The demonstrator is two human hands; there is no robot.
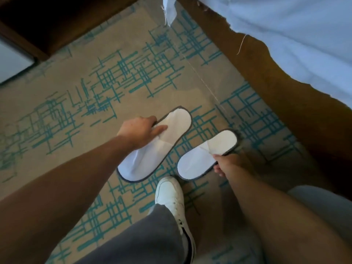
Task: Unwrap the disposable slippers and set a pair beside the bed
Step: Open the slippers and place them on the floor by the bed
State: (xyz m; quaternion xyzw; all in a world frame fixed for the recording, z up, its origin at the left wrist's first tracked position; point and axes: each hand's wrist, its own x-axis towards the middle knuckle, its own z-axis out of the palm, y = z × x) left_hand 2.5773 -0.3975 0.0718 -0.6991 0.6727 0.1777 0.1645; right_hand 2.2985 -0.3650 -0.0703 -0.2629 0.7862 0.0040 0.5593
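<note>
Two white disposable slippers with dark edging are low over the patterned carpet, side by side, toes pointing back at me. My left hand [140, 130] grips the left slipper [167, 141] at its side edge, thumb on the insole. My right hand [226, 162] pinches the right slipper [202, 159] at its right edge near the upper's opening. No wrapper is visible on either. The bed [297, 33] with white sheets lies at the upper right, its brown base [266, 86] running diagonally just right of the slippers.
My white sneaker [171, 199] and grey trouser leg [152, 239] stand just below the slippers. Dark wooden furniture [38, 25] fills the upper left corner. A frayed white fabric corner [168, 10] hangs at the top centre. Beige carpet with teal lines [95, 88] spreads to the left.
</note>
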